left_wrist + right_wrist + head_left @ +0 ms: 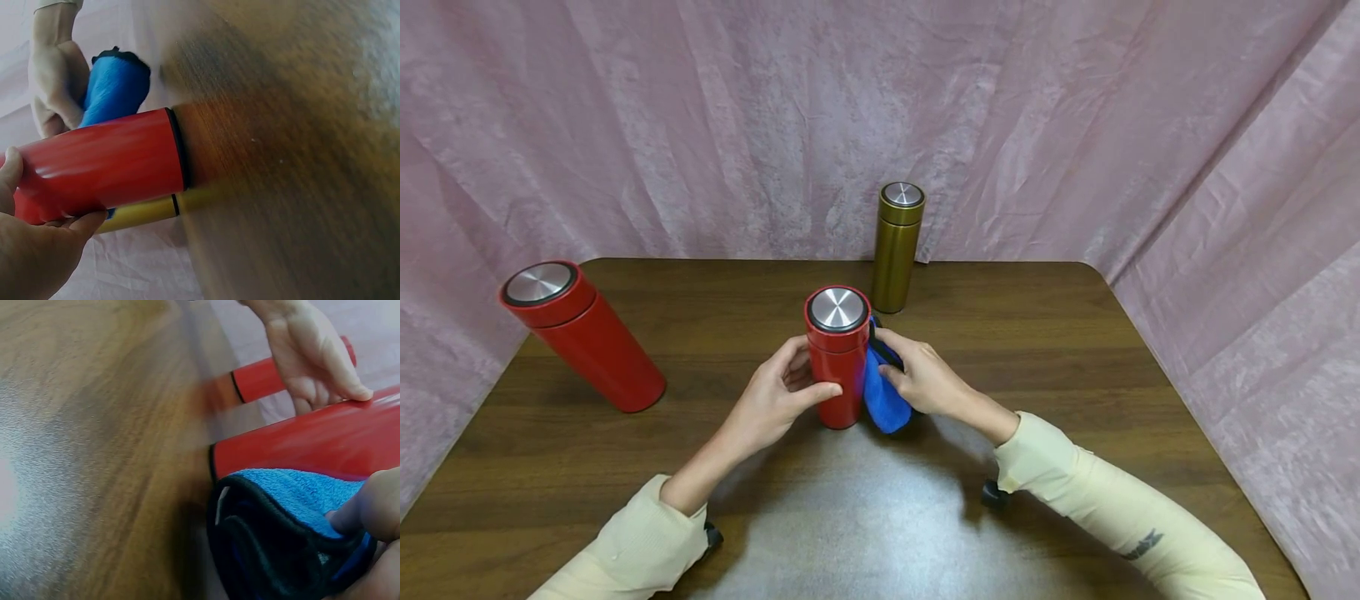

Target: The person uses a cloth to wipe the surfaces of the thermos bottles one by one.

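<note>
A red thermos flask (838, 367) with a silver-topped lid stands upright at the middle of the table. My left hand (778, 392) grips it from the left side, thumb across the front and fingers behind. On the flask's right side, my right hand (925, 375) pinches a folded blue cloth (883, 396) with dark edging and holds it against the red wall. The right wrist view shows the cloth (294, 494) bunched under the thumb, beside the flask (300, 440). Part of the cloth is hidden behind the flask and the fingers.
A second, larger-looking red flask (595, 342) stands at the left of the wooden table (760, 508). Behind the held flask, near the back edge, stands a gold flask (897, 258). Pink curtains (760, 125) hang behind and to the right.
</note>
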`<state>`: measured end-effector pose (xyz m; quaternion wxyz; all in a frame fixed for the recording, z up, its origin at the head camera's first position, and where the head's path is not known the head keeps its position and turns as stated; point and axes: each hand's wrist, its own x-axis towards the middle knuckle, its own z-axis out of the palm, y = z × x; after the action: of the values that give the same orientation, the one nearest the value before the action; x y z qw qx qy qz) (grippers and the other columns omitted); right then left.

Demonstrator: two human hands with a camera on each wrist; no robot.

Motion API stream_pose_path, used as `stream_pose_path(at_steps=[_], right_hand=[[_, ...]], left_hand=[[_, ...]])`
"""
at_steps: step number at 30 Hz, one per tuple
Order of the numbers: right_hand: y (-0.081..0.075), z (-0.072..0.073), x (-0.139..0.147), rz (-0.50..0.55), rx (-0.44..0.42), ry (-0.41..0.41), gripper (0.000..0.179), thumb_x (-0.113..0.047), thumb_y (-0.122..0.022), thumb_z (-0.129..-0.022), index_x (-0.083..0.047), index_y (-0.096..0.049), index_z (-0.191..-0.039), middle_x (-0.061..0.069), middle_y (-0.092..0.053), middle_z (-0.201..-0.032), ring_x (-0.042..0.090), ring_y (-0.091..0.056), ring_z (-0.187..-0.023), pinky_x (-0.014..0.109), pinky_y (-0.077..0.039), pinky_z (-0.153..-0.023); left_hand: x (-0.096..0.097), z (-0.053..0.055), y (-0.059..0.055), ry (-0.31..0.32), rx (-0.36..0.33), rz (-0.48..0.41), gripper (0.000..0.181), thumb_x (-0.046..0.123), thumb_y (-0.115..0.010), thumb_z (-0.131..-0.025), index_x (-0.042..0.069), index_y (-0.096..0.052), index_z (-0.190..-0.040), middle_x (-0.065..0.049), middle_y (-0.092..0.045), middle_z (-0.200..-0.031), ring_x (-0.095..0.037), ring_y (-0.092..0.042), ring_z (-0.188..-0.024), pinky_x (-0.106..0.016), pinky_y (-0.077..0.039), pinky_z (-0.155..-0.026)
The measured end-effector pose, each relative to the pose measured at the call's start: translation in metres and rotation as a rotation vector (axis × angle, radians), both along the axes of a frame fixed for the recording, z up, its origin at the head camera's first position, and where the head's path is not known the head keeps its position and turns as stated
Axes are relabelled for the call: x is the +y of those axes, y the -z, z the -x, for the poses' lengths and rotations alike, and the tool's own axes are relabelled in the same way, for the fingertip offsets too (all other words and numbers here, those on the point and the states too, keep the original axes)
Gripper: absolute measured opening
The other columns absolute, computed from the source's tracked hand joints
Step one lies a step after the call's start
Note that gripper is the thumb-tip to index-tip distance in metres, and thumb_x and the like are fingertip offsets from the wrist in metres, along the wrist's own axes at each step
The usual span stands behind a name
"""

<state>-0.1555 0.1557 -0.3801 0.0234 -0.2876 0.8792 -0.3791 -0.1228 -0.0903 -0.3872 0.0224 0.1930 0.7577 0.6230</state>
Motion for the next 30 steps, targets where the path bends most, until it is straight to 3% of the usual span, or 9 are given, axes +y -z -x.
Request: stream_pose_path(at_steps=[7,12,15,20,25,30], right_hand=[[0.009,-0.001,-0.008,-0.182,-0.112,-0.003,0.051,0.004,-0.063,-0.096,0.006,-0.051,-0.145,0.022,-0.063,-0.135,0.029,-0.065,-0.113,0.045,-0.054,-0.099],[-0.003,-0.003,-0.013,-0.270,-0.165,0.052,0.051,0.000,-0.067,-0.094,0.003,-0.055,-0.144,0.021,-0.064,-0.135,0.027,-0.065,-0.110,0.045,-0.056,-0.096],[-0.019,-0.005,-0.009,-0.227,-0.130,0.080,0.048,-0.005,-0.069,-0.095,-0.001,-0.059,-0.142,0.019,-0.064,-0.136,0.025,-0.065,-0.108,0.043,-0.056,-0.093],[-0.052,-0.012,0.004,-0.067,-0.037,0.086,0.042,-0.009,-0.067,-0.099,-0.005,-0.062,-0.141,0.017,-0.066,-0.134,0.023,-0.066,-0.097,0.041,-0.057,-0.083],[-0.085,-0.018,0.014,0.063,0.013,0.089,0.040,-0.011,-0.065,-0.102,-0.007,-0.062,-0.142,0.015,-0.066,-0.134,0.024,-0.069,-0.107,0.044,-0.058,-0.091],[-0.104,-0.021,0.020,0.147,0.085,0.086,0.039,-0.011,-0.064,-0.103,-0.008,-0.061,-0.142,0.010,-0.065,-0.136,0.022,-0.068,-0.110,0.043,-0.057,-0.092]], left_hand=[[0.000,-0.001,-0.001,-0.003,-0.006,-0.008,0.062,-0.002,-0.081,-0.086,-0.001,-0.052,-0.140,-0.018,-0.067,-0.132,-0.030,-0.065,-0.119,-0.044,-0.052,-0.104],[0.000,-0.001,-0.001,0.000,-0.003,-0.006,0.061,-0.002,-0.081,-0.086,-0.001,-0.052,-0.140,-0.017,-0.066,-0.131,-0.030,-0.065,-0.119,-0.044,-0.052,-0.104],[0.000,-0.001,-0.001,0.002,-0.005,0.000,0.061,-0.002,-0.081,-0.087,-0.001,-0.051,-0.140,-0.018,-0.066,-0.132,-0.030,-0.065,-0.120,-0.045,-0.052,-0.104],[0.000,0.000,0.001,-0.001,-0.007,0.004,0.062,0.000,-0.082,-0.087,0.001,-0.052,-0.141,-0.016,-0.067,-0.131,-0.030,-0.065,-0.119,-0.047,-0.051,-0.104],[-0.001,0.002,0.001,-0.006,-0.008,0.016,0.062,0.002,-0.083,-0.086,0.002,-0.053,-0.141,-0.015,-0.067,-0.131,-0.029,-0.065,-0.119,-0.047,-0.051,-0.105],[-0.001,0.001,0.000,-0.005,-0.005,0.015,0.060,0.000,-0.083,-0.086,0.001,-0.053,-0.139,-0.016,-0.068,-0.130,-0.028,-0.065,-0.119,-0.045,-0.051,-0.105]])
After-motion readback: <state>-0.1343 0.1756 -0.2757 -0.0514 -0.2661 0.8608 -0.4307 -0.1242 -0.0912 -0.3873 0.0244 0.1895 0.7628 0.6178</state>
